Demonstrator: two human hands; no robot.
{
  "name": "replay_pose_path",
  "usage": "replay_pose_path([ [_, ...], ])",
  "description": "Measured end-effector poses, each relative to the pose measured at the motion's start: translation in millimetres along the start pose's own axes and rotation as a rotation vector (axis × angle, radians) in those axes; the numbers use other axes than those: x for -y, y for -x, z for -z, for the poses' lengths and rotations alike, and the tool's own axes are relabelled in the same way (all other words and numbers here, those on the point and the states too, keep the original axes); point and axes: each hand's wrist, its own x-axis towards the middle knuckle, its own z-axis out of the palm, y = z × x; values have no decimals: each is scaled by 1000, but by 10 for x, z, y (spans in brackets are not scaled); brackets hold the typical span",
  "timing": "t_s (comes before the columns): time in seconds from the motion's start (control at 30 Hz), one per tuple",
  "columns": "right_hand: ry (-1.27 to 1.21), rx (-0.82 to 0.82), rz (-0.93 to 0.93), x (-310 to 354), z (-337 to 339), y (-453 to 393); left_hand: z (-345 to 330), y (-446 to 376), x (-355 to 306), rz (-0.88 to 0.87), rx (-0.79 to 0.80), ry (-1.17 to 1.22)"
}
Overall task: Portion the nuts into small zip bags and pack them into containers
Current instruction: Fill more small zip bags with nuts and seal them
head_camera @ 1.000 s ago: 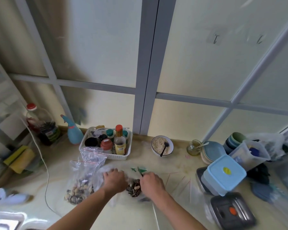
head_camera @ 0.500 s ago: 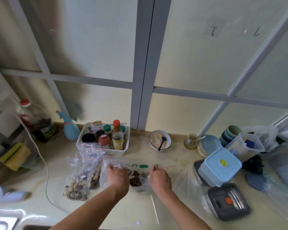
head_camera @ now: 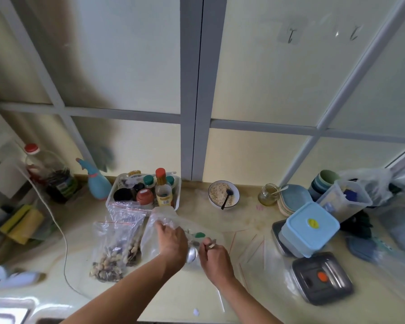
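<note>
Head view. Your left hand is closed on the upper edge of a clear plastic bag lying on the counter, lifting that edge off the surface. Your right hand is closed around the handle of a metal spoon; the bowl of the spoon sits at the mouth of the bag, between your two hands. A few dark nuts show inside the bag, just beyond the spoon.

To the left of your left hand, two zip bags with red seal lines lie on the counter, both holding mixed nuts. Beyond them stands a white basket of bottles and jars. Farther right, a bowl with a dark spoon in it sits near the wall.

On the right of the counter, a light blue lidded box rests on a metal tray. A grey container with an orange spot lies nearer to you. Empty zip bags lie flat between your right hand and these containers.
</note>
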Motion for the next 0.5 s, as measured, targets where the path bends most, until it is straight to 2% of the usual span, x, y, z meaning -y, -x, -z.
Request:
replay_pose_path([
  [0.07, 42, 65, 22, 23, 18, 7, -66, -30, 45, 13, -30, -68],
  [0.17, 109, 41, 5, 45, -27, -25, -211, -88, 109, 55, -41, -123],
  [0.27, 309, 39, -30, 117, 32, -67, -351, -134, 167, 58, -19, -129],
  [0.33, 334, 95, -16, 192, 130, -64, -428, -151, 190, 36, -10, -127],
  [0.43, 311, 242, -118, 271, 190, -106, -490, -148, 227, -41, 2, -84],
  [0.5, 336, 254, -122, 300, 182, -100, -552, -164, 260, -123, -4, -10],
])
